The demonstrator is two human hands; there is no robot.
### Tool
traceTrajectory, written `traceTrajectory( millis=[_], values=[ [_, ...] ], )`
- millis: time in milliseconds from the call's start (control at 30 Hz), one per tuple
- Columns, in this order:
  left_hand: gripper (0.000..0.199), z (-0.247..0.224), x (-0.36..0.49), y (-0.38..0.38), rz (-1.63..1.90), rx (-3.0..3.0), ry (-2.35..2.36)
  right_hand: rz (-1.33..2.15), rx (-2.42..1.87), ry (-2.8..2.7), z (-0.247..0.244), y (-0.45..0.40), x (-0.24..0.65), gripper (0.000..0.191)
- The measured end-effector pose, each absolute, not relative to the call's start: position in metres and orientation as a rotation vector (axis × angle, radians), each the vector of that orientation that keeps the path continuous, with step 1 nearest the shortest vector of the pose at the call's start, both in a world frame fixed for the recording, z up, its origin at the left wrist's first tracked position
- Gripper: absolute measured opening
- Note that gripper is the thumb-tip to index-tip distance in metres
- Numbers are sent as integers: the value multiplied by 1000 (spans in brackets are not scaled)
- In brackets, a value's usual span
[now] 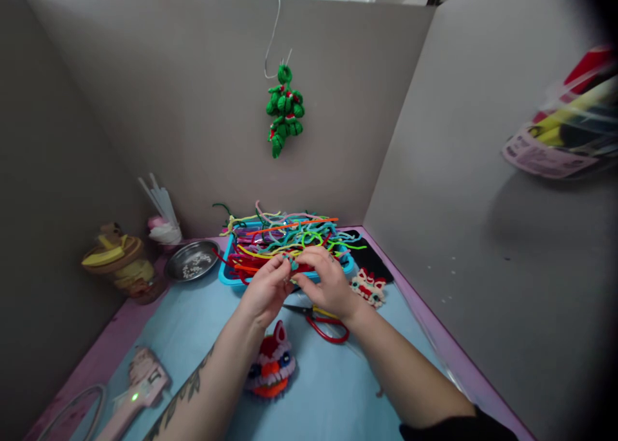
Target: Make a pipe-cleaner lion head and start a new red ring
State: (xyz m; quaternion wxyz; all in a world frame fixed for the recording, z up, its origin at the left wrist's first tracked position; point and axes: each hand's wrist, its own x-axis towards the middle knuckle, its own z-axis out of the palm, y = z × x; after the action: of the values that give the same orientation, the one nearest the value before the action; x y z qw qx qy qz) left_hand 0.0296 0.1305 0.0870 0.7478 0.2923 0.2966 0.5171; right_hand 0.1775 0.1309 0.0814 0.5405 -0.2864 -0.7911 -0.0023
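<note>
My left hand point(271, 289) and my right hand point(329, 281) meet over the front of a blue basket point(224, 275). Between their fingertips is a small teal piece of pipe cleaner point(291, 262), pinched from both sides. Its exact shape is mostly covered by the fingers. Below my right hand lie red-handled scissors point(333, 333), blades pointing left. A lion-head figure point(271, 369) in red, lilac and orange rests on the mat beside my left forearm. Right of my right hand sits a cream and red lion-head piece point(369, 288).
Many coloured pipe cleaners point(309, 236) spill over the basket. A metal dish point(192, 261) with small white bits, a lidded cup point(126, 270) and a pink glue gun point(140, 389) stand left. A green ornament point(284, 112) hangs from the back panel; a black phone-like slab point(374, 257) lies right.
</note>
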Motion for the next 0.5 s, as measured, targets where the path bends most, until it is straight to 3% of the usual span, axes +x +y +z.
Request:
traceTrajectory(
  millis=[233, 500],
  values=[
    [41, 85, 27, 133, 1180, 728, 682, 42, -746, -1815, 82, 131, 176, 17],
    [39, 90, 29, 129, 1243, 812, 719, 30, -755, -1827, 81, 132, 175, 10]
  ],
)
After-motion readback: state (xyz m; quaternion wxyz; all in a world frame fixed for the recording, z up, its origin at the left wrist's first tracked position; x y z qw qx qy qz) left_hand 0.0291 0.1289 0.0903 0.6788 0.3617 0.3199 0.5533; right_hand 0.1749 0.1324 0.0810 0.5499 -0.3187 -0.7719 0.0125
